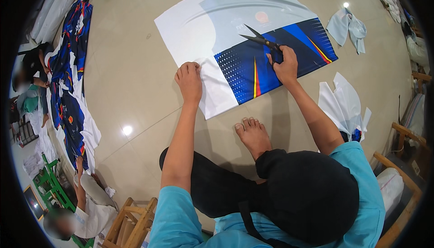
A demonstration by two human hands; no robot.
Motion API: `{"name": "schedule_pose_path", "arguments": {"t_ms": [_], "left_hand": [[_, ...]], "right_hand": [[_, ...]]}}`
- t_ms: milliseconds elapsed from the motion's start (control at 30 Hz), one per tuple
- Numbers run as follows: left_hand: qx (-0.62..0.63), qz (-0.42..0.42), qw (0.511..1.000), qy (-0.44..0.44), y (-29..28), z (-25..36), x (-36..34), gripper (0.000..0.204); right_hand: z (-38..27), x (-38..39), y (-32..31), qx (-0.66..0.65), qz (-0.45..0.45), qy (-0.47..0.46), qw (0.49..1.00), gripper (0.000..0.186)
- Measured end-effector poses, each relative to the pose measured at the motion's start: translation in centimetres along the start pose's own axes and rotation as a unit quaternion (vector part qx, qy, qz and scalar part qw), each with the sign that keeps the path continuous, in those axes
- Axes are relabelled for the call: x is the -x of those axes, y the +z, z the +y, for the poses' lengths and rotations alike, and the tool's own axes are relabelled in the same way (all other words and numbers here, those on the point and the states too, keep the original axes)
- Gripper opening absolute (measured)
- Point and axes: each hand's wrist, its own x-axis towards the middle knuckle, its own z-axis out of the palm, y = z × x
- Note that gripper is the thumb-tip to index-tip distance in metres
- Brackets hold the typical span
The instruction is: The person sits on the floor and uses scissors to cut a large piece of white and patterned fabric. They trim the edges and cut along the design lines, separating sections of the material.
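A large piece of printed fabric (280, 42) lies on the floor before me, white above, with a dark blue folded-up band with red and yellow streaks along its near side. My left hand (189, 83) is closed on the fabric's white left edge, fingers bent over it. Black scissors (264, 41) are in my right hand (285, 66), fingers around the handles. Their blades are spread apart and point up-left, over the blue band and the pale cloth. Whether the blades touch the cloth I cannot tell.
White fabric scraps (346, 103) lie to the right, with another pale scrap (347, 27) beyond. At left, two people handle a long strip of blue printed fabric (68, 103). A wooden frame (131, 221) stands at lower left. My bare foot (254, 136) rests near the cloth.
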Motion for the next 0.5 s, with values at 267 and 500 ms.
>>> {"name": "schedule_pose_path", "arguments": {"t_ms": [267, 500], "left_hand": [[0.02, 0.008, 0.999, 0.024, 0.7, 1.9, 1.6, 0.047], [0.025, -0.003, 1.0, 0.001, 1.1, 2.3, 3.0, 0.069]], "right_hand": [[3.5, -4.6, 0.1, 0.048, -0.005, -0.012, 0.999, 0.063], [4.4, -4.9, -0.1, 0.069, 0.017, 0.017, 0.997, 0.066]]}}
